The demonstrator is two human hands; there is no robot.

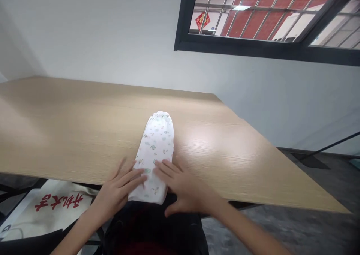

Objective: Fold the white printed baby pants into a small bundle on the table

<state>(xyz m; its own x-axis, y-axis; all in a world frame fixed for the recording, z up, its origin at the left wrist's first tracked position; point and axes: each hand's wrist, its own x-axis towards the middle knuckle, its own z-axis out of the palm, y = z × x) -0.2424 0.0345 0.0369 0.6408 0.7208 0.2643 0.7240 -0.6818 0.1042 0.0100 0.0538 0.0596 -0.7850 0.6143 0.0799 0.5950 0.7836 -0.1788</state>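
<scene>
A folded pair of small white pants with a printed green and brown pattern lies lengthwise on the wooden table. Its gathered end points away from me, and the near end reaches over the table's front edge. My left hand rests on the left side of the near part, fingers stretched out. From the right, my right hand lies across the near part with spread fingers, its thumb below the table edge. Neither hand grips the cloth. Part of the near right side is covered by my right hand.
Below the table's left front is a cream cloth bag with red characters. A white wall runs behind the table, with a dark-framed barred window at upper right. A thin black pole on a flat base stands right.
</scene>
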